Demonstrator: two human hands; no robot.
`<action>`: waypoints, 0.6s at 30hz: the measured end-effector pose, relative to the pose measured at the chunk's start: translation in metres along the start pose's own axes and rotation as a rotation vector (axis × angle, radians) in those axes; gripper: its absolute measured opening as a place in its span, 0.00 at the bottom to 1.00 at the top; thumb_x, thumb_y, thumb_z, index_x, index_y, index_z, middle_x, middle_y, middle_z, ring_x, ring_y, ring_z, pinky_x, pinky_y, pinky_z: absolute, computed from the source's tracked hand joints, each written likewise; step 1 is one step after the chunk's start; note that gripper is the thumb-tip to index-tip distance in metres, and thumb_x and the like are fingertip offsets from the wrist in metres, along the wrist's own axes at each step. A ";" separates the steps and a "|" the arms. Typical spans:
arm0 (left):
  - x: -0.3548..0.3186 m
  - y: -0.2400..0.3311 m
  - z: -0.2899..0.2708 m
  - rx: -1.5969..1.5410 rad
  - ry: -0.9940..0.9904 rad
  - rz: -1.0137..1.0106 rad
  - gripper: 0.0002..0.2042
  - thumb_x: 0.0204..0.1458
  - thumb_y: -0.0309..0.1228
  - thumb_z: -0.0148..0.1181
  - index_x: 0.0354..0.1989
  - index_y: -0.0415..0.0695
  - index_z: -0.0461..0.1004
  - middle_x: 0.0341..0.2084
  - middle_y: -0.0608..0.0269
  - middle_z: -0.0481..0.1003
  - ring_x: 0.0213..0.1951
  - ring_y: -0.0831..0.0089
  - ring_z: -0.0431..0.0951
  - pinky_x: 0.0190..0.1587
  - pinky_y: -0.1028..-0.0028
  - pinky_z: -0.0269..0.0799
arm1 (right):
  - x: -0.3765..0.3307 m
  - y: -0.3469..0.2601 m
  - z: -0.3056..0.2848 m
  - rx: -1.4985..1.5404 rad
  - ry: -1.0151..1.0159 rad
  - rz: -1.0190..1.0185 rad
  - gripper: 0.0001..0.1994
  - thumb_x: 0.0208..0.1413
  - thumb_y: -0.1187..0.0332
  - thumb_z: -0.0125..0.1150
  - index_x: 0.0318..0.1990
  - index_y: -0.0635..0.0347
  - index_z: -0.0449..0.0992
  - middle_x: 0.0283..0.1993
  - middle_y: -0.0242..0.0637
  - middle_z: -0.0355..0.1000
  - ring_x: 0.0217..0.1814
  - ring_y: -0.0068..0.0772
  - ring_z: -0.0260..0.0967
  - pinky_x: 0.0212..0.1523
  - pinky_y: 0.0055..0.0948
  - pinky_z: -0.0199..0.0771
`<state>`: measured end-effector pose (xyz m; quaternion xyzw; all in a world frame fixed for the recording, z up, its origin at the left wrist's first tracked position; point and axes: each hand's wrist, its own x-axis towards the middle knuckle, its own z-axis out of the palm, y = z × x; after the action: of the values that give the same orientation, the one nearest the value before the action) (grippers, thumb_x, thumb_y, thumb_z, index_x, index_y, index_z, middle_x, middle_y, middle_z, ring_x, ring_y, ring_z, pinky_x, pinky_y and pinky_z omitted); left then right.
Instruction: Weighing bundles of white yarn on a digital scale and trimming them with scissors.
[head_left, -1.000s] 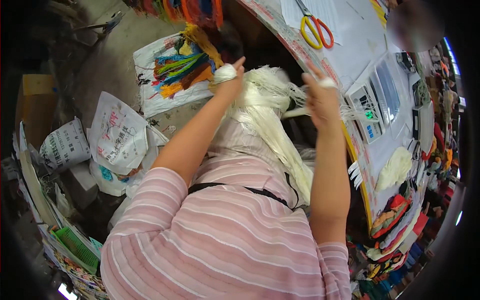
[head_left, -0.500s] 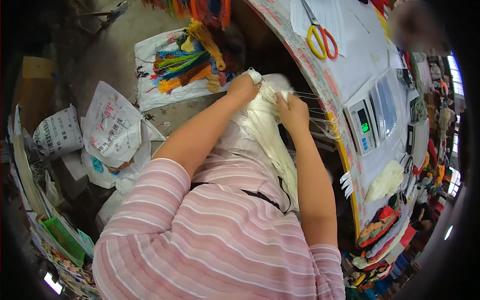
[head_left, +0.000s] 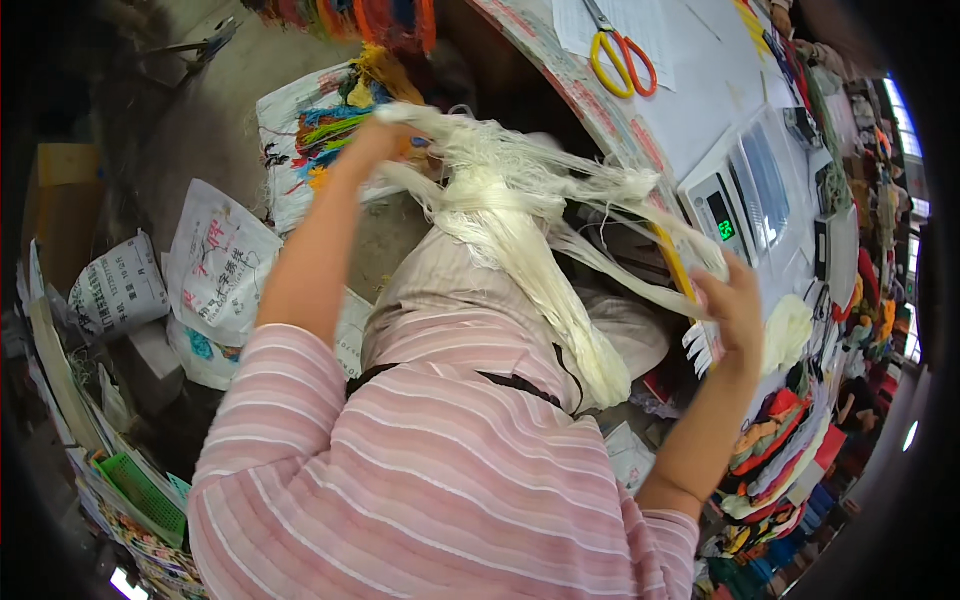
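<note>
A cream-white skein of thread (head_left: 510, 215) lies across my lap, its thick bundle hanging down over my thigh. Loose strands fan out from its top in both directions. Up at the left, my left hand (head_left: 378, 140) is closed on one end of the strands and a little blurred. At the right, beside the table edge, my right hand (head_left: 735, 305) has its fingers bent round the other end of the loop. Between the hands the strands are spread wide, with some tangled threads in the middle.
On the table to the right lie scissors (head_left: 622, 65) with yellow and orange handles, a digital scale (head_left: 715, 215) and a pale thread bundle (head_left: 788, 335). Coloured thread hanks (head_left: 335, 130) rest on a white sack at the far left. Printed white bags (head_left: 215, 265) stand at the left.
My hands have moved apart, the left to the left and up, the right to the right and down. The strands between them have opened into a wide spread.
</note>
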<state>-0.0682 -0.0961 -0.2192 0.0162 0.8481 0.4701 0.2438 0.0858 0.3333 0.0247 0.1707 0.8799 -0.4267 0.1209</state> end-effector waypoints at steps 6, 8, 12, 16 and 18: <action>-0.071 -0.155 -0.185 -0.760 0.404 -0.440 0.07 0.53 0.29 0.45 0.26 0.49 0.69 0.12 0.76 0.60 0.12 0.83 0.54 0.16 0.81 0.53 | -0.006 0.023 -0.165 0.146 0.487 0.001 0.14 0.53 0.71 0.50 0.47 0.59 0.74 0.15 0.16 0.53 0.13 0.08 0.41 0.14 0.14 0.37; -0.105 -0.191 -0.231 -0.994 0.566 -0.499 0.09 0.53 0.29 0.47 0.20 0.53 0.66 0.11 0.77 0.59 0.10 0.83 0.53 0.11 0.81 0.49 | 0.000 0.029 -0.223 0.620 0.452 -0.055 0.17 0.58 0.70 0.49 0.54 0.63 0.68 0.15 0.17 0.48 0.12 0.10 0.38 0.12 0.16 0.35; -0.140 -0.233 -0.275 -1.138 0.899 -0.538 0.08 0.51 0.33 0.50 0.21 0.51 0.70 0.15 0.68 0.71 0.14 0.76 0.67 0.14 0.77 0.64 | 0.028 0.036 -0.305 0.843 0.371 -0.175 0.15 0.60 0.71 0.46 0.53 0.66 0.67 0.15 0.19 0.41 0.12 0.12 0.34 0.12 0.17 0.35; -0.158 -0.277 -0.297 -1.217 0.996 -0.426 0.10 0.50 0.31 0.50 0.37 0.45 0.75 0.38 0.59 0.76 0.37 0.62 0.77 0.42 0.61 0.74 | 0.064 0.009 -0.335 0.802 0.797 -0.116 0.07 0.60 0.71 0.44 0.35 0.63 0.69 0.15 0.22 0.43 0.12 0.13 0.35 0.12 0.17 0.37; -0.158 -0.301 -0.331 -1.203 1.152 -0.436 0.12 0.51 0.32 0.47 0.42 0.46 0.74 0.42 0.63 0.75 0.44 0.66 0.76 0.47 0.62 0.72 | 0.029 0.056 -0.440 0.775 0.781 -0.137 0.09 0.61 0.71 0.43 0.40 0.64 0.70 0.16 0.26 0.53 0.13 0.19 0.44 0.16 0.17 0.51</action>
<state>-0.0103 -0.5652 -0.2533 -0.5200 0.4304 0.7172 -0.1729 0.0525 0.7197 0.2419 0.2904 0.6471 -0.6311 -0.3141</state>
